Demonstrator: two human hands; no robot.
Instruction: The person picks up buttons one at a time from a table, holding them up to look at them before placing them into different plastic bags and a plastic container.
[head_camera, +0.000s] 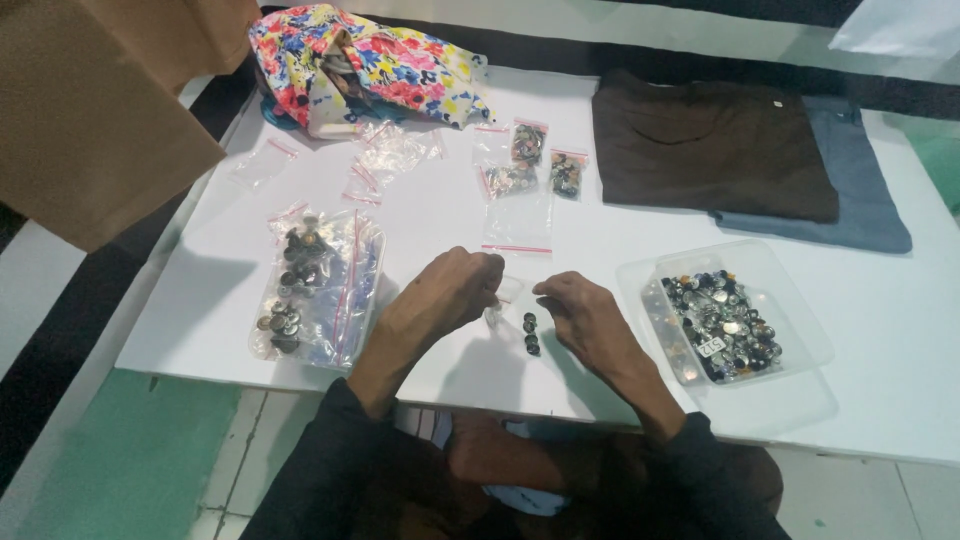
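The left hand (445, 295) hides most of the small clear bag (503, 300).

A white desk (880, 330) fills the middle of the view, its flat top lit brightly and evenly from above. Beneath its near edge lies a floor of pale tiles (860, 500), with a green painted patch (130, 460) off the desk's near left corner. Left of the desk, the floor shows broad black and white stripes (60, 310). A brown cardboard sheet (90, 110) overhangs the desk's far left corner. Beyond the desk's far edge runs a dark band (640, 60), then a pale surface.
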